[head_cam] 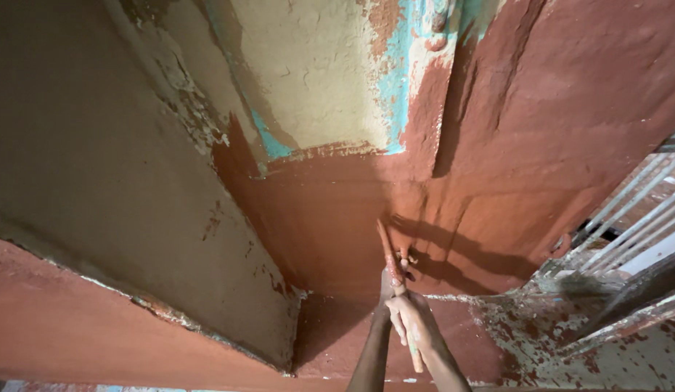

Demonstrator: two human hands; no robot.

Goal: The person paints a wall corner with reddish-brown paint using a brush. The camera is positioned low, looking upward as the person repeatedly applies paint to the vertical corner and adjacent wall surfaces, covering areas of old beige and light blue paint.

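Brush on the wall, both hands low centre

Brush (393, 255) sits just below centre of the frame, handle running down and slightly right into my right hand (414, 323). Right grip is closed round the handle, fingers wrapped, near its lower end, probably for reach. Brush head is up against the red-brown painted wall (541, 131); touching or just off it, cannot tell, but its shadow falls right beside it to the right.

Left hand (387, 284) comes up from bottom centre, tucked behind the right one, near the handle. Mostly hidden, so I cannot tell if that grip is open or closed on anything.

Red-brown paint covers the centre and right of the frame and a band along the lower left. Bare patch (316, 72) at upper centre is beige plaster with a turquoise streak (395, 80) down its right edge, paint flaking there. Beige slab (120, 174) fills the left, edges chipped. White railing bars (635, 218) at the right edge, and a paint-spattered ledge (570, 327) below them, lower right.
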